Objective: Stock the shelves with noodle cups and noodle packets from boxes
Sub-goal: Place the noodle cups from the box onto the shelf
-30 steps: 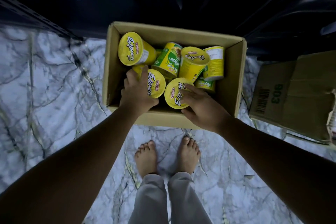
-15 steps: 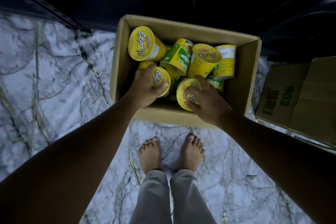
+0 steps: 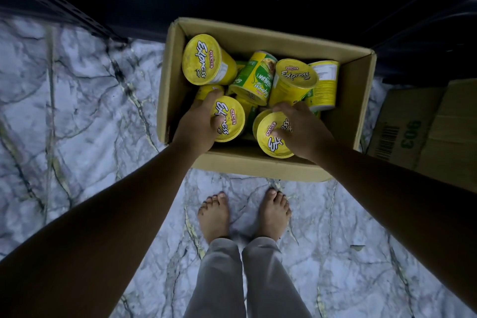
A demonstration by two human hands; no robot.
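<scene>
An open cardboard box (image 3: 258,166) stands on the marble floor in front of my feet, holding several yellow noodle cups. My left hand (image 3: 197,126) is wrapped around one yellow noodle cup (image 3: 229,119) at the box's near left, its lid facing up. My right hand (image 3: 303,131) grips a second yellow cup (image 3: 269,137) at the near middle, fingers over its lid and side. Other cups lie tilted behind, among them one at the far left (image 3: 202,59), a green-labelled one (image 3: 255,77) and another yellow one (image 3: 296,77).
A flattened cardboard box (image 3: 423,131) lies on the floor to the right. A dark metal shelf rail (image 3: 51,8) runs along the upper left, with dark space behind the box. My bare feet (image 3: 245,212) stand just before the box.
Both hands have closed more firmly around their cups and the two cups sit slightly higher and nearer the box's front wall. The view has shifted a little to the left.
</scene>
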